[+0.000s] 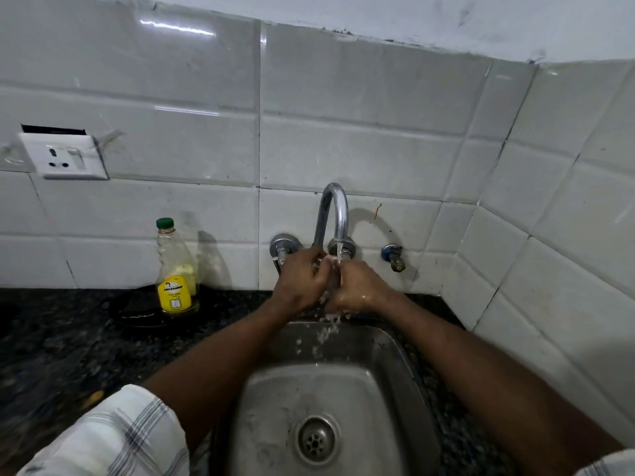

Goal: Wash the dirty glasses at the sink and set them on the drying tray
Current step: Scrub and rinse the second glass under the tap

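Now my left hand [302,281] and right hand [357,286] clamp curled fingers on what seems a small clear glass [329,260] under the far curved chrome tap [335,214]; wet, it could slip into the steel sink [271,389].

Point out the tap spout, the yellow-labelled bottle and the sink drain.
tap spout [340,211]: head view, right side of the curved pipe.
yellow-labelled bottle [174,293]: head view, on its label.
sink drain [316,440]: head view, middle of the strainer.

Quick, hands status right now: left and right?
Left hand: fingers curled under the tap stream; whether it holds anything cannot be told.
Right hand: curled against the left, wet; hold cannot be told.
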A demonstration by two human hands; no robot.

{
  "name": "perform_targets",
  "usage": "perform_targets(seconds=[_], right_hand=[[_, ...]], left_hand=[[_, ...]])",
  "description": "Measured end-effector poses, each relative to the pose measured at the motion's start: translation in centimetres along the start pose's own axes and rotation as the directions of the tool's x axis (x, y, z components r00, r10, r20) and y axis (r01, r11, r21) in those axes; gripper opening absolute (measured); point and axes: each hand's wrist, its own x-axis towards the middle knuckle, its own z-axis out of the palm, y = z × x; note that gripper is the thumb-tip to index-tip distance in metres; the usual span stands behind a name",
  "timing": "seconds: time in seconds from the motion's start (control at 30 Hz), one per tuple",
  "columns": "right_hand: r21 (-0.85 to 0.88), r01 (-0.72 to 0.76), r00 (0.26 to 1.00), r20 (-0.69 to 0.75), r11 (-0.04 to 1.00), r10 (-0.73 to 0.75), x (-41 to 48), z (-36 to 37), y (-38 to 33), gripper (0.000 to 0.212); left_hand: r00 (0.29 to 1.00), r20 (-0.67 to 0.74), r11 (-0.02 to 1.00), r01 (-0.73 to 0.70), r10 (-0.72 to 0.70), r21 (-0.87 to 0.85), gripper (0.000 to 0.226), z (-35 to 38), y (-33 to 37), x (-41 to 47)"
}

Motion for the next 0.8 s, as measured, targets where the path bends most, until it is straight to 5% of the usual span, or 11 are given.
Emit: perform_targets(seconds=[0.1,0.17,0.33,0.4,0.5,0.6,0.7,0.8], right_hand=[[-0.366,0.012,0.976,-0.199,0.930,-0.091,0.1,2.2,-0.3,0.053],[-0.390,0.010,0.958,-0.259,0.921,-0.120,0.0,2.8,-0.2,0.056],[0.057,0.003,0.998,0.064,0.998,-0.007,-0.5,0.2,-0.2,0.050],[-0.087,-0.011,1.000,0.000,0.996,0.011,-0.3,0.7,-0.3,0.049],[-0.458,0.012,0.970,-0.210,0.889,-0.122,-0.2,2.3,0.0,0.061],[-0.297,0.041,0.978,-0.184,0.954,-0.099,-0.3,2.0,0.3,0.058],[0.131,0.012,1.000,0.005,0.991,-0.013,-0.7,0.8,0.8,0.062],[0.002,-0.034,0.999,-0.022,0.999,0.034,-0.7,1.6,0.6,0.059]], left_hand=[[0.933,-0.050,0.929,0.360,-0.357,0.079,0.041,1.0,0.0,1.3],[0.877,-0.046,0.873,0.481,-0.479,0.083,0.047,1.2,0.0,1.6],[0.999,-0.049,1.000,-0.012,0.012,-0.007,0.035,-0.2,-0.1,-1.2],[0.998,-0.036,0.998,0.044,-0.042,0.054,0.035,0.1,0.1,-0.6],[0.936,-0.013,0.927,0.349,-0.351,0.139,0.045,0.8,0.7,1.1],[0.970,-0.035,0.969,0.241,-0.240,0.059,0.043,1.0,0.2,0.3],[0.994,-0.108,1.000,-0.014,0.015,0.010,0.038,0.5,-0.3,-1.1],[0.996,-0.041,0.990,0.085,-0.081,0.113,0.044,1.1,-0.2,0.0]])
